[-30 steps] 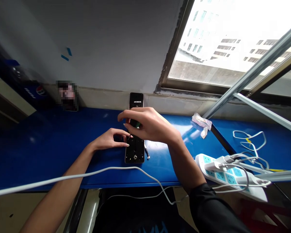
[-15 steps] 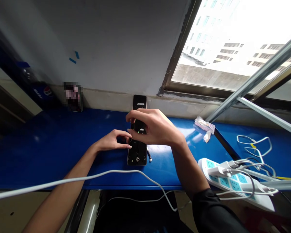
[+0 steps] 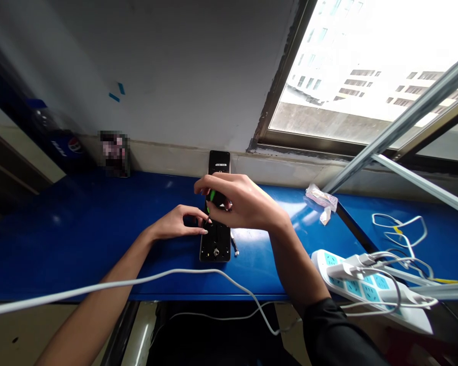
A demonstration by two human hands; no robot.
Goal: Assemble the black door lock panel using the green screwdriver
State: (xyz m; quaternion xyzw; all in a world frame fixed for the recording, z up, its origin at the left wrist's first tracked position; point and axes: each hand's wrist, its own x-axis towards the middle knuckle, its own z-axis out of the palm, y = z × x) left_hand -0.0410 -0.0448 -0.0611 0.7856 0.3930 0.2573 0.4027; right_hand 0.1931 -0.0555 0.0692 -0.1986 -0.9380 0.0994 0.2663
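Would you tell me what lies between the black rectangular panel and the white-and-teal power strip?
In the head view, the right forearm crosses the glossy blue counter, and a short thin cable lies beside the panel.

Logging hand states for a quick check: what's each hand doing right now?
Left hand: fingers curled at the edge of the black panel; cannot tell if gripping it.
Right hand: closed, holding a green-handled screwdriver.

A power strip [image 3: 366, 287] lies right of a door-lock panel [image 3: 215, 249] on the bench [image 3: 61, 244].
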